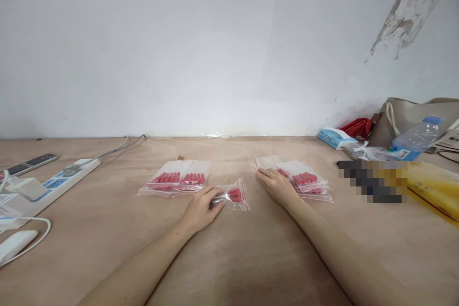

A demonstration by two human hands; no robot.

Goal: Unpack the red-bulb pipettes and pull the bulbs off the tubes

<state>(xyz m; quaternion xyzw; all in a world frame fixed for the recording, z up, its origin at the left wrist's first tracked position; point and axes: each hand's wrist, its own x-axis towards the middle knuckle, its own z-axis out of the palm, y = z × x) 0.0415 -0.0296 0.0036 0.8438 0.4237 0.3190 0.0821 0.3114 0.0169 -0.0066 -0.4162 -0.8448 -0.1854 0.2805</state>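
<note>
My left hand (pixel 203 208) is closed on the left end of a small clear zip bag (pixel 234 196) with red pieces in its right part. What else lies inside that bag under my fingers is hard to make out. Palm down, my right hand (pixel 278 185) lies flat with its fingers stretched over the left side of a pile of zip bags (pixel 308 179) holding red stick-like pieces. Behind my left hand, another pile of zip bags (pixel 179 177) shows rows of similar red pieces.
A white power strip (pixel 71 181) with chargers and a phone (pixel 32 165) are on the left. Along the right stand a blue tissue pack (pixel 335 138), a plastic bottle (pixel 418 136), a beige bag (pixel 430 107) and a yellow package (pixel 435 189). A wall rises behind the table.
</note>
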